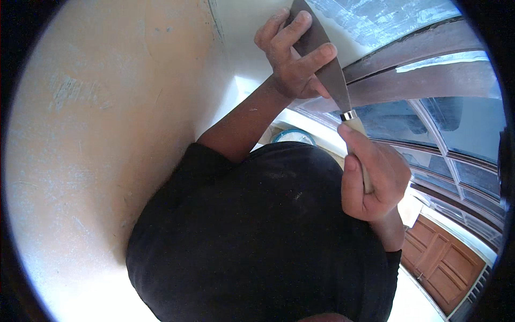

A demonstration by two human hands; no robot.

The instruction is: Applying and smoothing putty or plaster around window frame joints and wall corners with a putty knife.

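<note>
A putty knife [333, 75] with a wide grey blade, a shiny collar and a pale handle slants up and to the left in front of me. My right hand [383, 174] is closed round its handle, with the thumb lying along it near the collar. At the upper middle, my left hand [292, 67] is at the blade, its spread fingers lapping over the blade's face. Its thumb meets the blade's lower edge, where the tip is hidden. Pale dust marks the left fingers. The blade's far end runs out at the top of the picture.
On the left rises a beige wall [96, 134] with whitish patches and scrapes. A window [456, 129] with smeared panes and a dark frame stands at the right. Beyond my body is a round tub [293, 136] with a teal rim. Brown wooden panels [442, 257] show at the lower right.
</note>
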